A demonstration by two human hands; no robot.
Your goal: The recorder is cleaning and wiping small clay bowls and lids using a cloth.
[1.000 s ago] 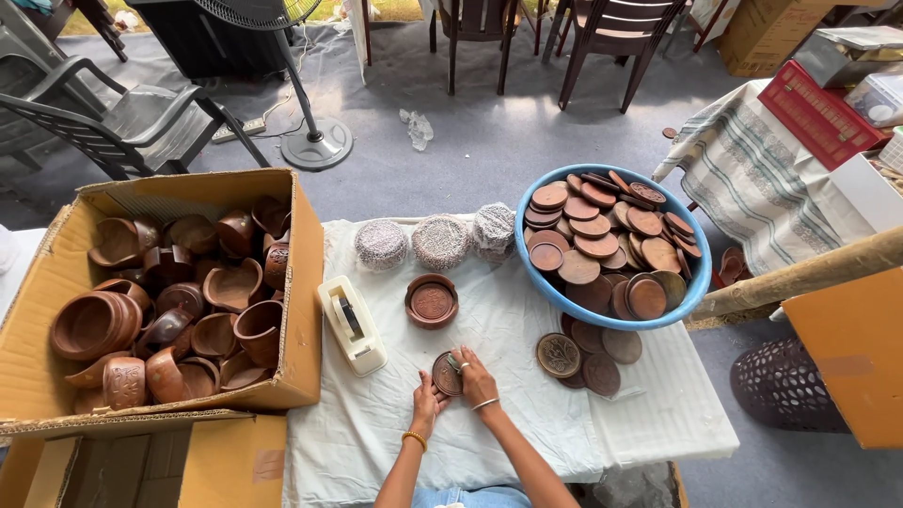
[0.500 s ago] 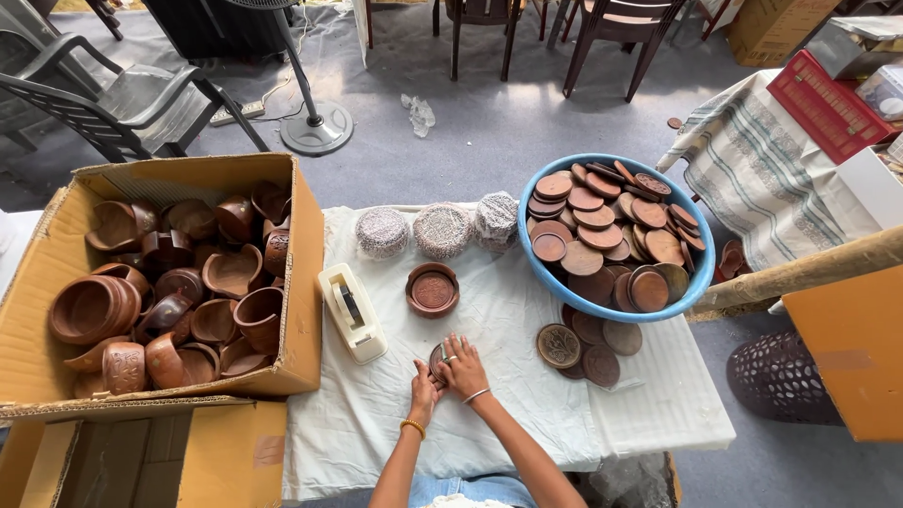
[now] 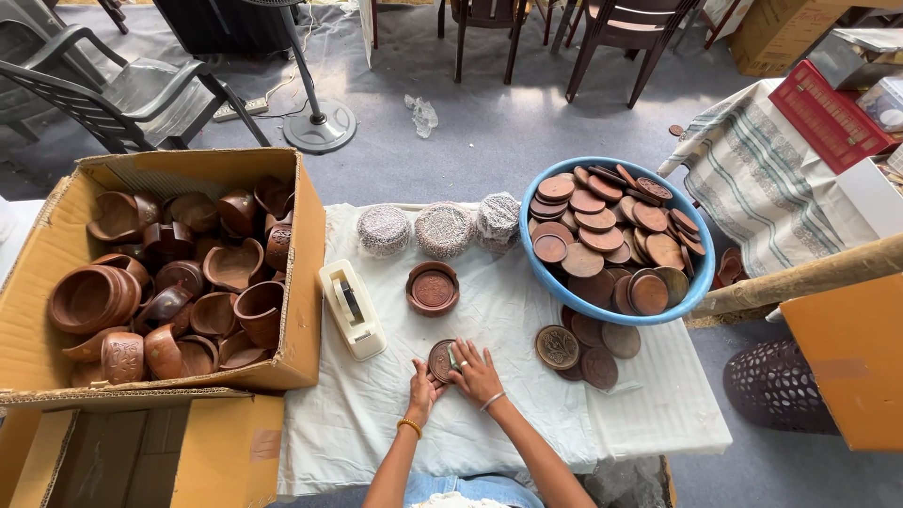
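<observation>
My left hand (image 3: 422,385) and my right hand (image 3: 478,370) both rest on a small round brown clay lid (image 3: 440,360) lying on the white cloth of the low table (image 3: 376,423). The left hand touches its near left edge, and the right hand presses on its top. A small pale piece, perhaps tape, shows under the right fingers. Just beyond stands a brown clay bowl with its lid on (image 3: 433,288). A cream tape dispenser (image 3: 352,308) lies to the left of the hands.
A cardboard box (image 3: 310,245) of clay bowls sits at left. A blue basin (image 3: 698,282) holds several clay lids, with loose lids (image 3: 585,343) in front of it. Three wrapped bundles (image 3: 442,229) stand at the back. Chairs, a fan stand and a dark basket (image 3: 779,386) surround the table.
Both hands stay on the clay lid, which has shifted slightly on the cloth. The camera view has moved a little; nothing else on the table has changed.
</observation>
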